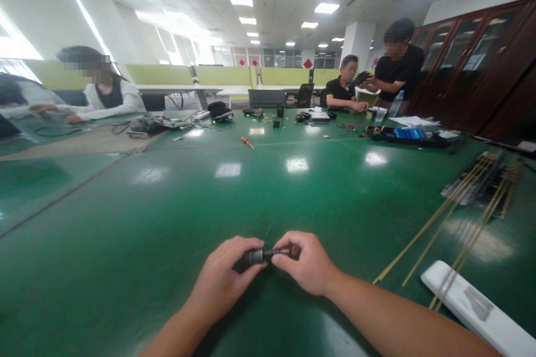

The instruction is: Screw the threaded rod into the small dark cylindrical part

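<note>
A small dark cylindrical part (pixel 255 256) lies level between my hands, just above or on the green table (pixel 234 201); which of the two I cannot tell. My left hand (pixel 221 273) is closed around its thick, grey-black end, thumb below and fingers above. From that end a thinner ridged shaft (pixel 280 252) runs to the right. My right hand (pixel 312 265) pinches this shaft between thumb and fingers, and a reddish-brown tip (pixel 295 251) shows beside the fingers. The part's exact kind is too small to make out.
To my right are thin wooden sticks (pixel 435 217) and a long white case (pixel 481 307). Farther off lie a red screwdriver (pixel 247 142), a water bottle (pixel 396 104) and a black tray (pixel 410 136). Several people sit or stand around the table's far side.
</note>
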Action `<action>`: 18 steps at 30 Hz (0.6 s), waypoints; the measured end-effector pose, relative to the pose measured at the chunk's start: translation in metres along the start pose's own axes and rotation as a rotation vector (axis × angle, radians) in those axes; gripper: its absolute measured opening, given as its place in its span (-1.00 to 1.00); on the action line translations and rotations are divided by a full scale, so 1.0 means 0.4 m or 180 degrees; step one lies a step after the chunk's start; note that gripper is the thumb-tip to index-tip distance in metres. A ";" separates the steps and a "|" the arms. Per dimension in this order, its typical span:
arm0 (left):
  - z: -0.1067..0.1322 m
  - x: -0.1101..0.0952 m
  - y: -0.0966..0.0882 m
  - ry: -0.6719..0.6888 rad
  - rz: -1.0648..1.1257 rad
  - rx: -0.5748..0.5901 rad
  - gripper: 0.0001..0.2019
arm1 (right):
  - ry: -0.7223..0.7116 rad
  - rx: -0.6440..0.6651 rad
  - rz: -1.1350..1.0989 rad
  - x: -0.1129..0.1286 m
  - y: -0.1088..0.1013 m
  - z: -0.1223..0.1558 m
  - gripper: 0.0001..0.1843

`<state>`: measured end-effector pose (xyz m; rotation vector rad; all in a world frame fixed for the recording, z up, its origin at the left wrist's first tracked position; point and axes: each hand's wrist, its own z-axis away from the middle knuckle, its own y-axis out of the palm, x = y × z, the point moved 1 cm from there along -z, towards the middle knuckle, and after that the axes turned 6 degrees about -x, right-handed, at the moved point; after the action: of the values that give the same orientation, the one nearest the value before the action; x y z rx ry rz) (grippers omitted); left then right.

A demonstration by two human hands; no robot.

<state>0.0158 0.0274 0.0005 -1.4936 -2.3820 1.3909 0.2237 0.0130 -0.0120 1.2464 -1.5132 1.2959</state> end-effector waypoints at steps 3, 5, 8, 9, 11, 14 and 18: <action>0.002 0.001 0.001 0.0020 0.0003 -0.0001 -0.79 | -0.0010 0.0018 -0.0001 -0.005 0.000 -0.001 -0.91; 0.004 0.005 0.003 0.0017 0.0005 0.0006 -0.79 | -0.0004 0.0019 -0.0015 -0.008 0.000 -0.002 -0.89; 0.007 0.010 0.004 0.0014 0.0003 0.0014 -0.79 | -0.0002 0.0010 -0.0009 -0.009 0.001 -0.003 -0.86; 0.007 0.010 0.004 0.0009 -0.0001 0.0018 -0.79 | -0.0006 0.0004 -0.0002 -0.009 0.001 -0.004 -0.86; 0.006 0.009 0.003 0.0009 -0.0017 0.0010 -0.80 | -0.0013 -0.0003 0.0007 -0.008 0.001 -0.004 -0.87; 0.004 0.006 0.000 0.0044 -0.0051 -0.0026 -0.80 | -0.0007 -0.0006 0.0025 -0.007 0.001 -0.004 -0.88; 0.004 0.005 0.000 0.0076 -0.0067 -0.0064 -0.78 | 0.0017 -0.0012 0.0087 -0.007 0.003 -0.004 -0.88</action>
<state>0.0140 0.0278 -0.0014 -1.4765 -2.3974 1.3412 0.2231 0.0151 -0.0145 1.2229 -1.5332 1.3122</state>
